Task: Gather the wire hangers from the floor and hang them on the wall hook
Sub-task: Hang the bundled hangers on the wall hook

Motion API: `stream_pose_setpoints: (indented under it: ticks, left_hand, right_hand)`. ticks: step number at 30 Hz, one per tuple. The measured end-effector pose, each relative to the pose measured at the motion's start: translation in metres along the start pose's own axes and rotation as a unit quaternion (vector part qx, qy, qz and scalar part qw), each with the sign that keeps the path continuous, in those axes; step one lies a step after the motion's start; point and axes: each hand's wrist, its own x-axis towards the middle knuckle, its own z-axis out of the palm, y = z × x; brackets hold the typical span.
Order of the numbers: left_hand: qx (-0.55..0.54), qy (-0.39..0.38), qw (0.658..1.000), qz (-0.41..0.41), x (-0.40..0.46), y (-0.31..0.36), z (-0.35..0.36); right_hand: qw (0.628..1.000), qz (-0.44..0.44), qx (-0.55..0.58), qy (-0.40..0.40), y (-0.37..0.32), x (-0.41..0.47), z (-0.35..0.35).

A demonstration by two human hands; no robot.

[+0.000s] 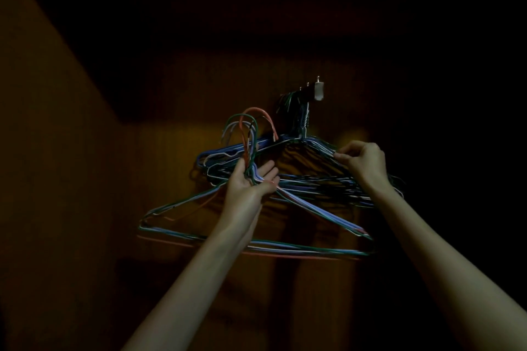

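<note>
The scene is dim. A wall hook rack [315,90] with small pegs is fixed to the wooden wall. Several wire hangers [310,157] hang from it in a dense bunch. My left hand [252,179] holds a second bunch of wire hangers [256,242], green, blue, white and orange, by their necks; their curved hooks [251,125] stick up to the left of the rack, below its pegs. My right hand [360,158] pinches the right shoulder wires of the hung bunch.
The brown wooden wall [176,111] fills the view behind the hangers. A paler wall or panel [42,122] slopes along the left side. The upper and right parts are too dark to make out.
</note>
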Motion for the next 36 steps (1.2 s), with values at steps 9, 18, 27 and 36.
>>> stream_pose_setpoints:
  ticks: [9, 18, 27, 36]
  left_hand:
    - [0.000, -0.001, 1.000, -0.011, -0.002, -0.001, 0.002]
    - [-0.003, 0.005, 1.000, -0.018, -0.012, 0.005, 0.000]
    - [-0.032, 0.002, 0.999, -0.033, -0.037, 0.011, 0.004]
    - [-0.005, -0.014, 0.999, -0.031, -0.072, 0.020, 0.007]
  right_hand:
    - [0.999, -0.013, 0.002, 0.033, 0.006, -0.015, 0.003]
    - [0.996, -0.042, -0.064, 0.053, 0.006, -0.031, -0.009]
    - [0.989, -0.102, 0.017, -0.104, -0.031, -0.102, -0.016]
    - [0.962, -0.117, 0.025, -0.247, -0.038, -0.138, -0.006]
